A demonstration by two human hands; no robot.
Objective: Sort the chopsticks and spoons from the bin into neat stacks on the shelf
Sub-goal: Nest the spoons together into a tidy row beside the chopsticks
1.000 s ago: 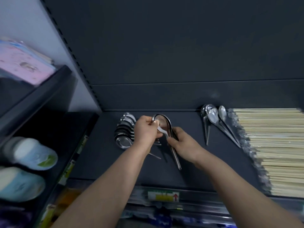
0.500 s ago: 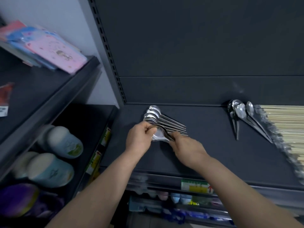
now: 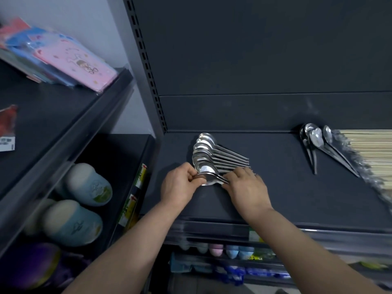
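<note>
The left hand (image 3: 180, 185) and right hand (image 3: 246, 187) pinch a shiny steel spoon (image 3: 209, 179) at the near end of the fanned spoon row (image 3: 212, 153) on the dark shelf (image 3: 286, 192). Right of it, loose spoons (image 3: 316, 141) wait; pale wooden chopsticks (image 3: 371, 149) look stacked.

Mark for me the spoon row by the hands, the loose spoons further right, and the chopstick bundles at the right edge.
spoon row (image 3: 202, 153): head view, on a bowl mid-row.
loose spoons (image 3: 317, 138): head view, on one spoon's bowl.
chopstick bundles (image 3: 373, 145): head view, on the pale sticks.
</note>
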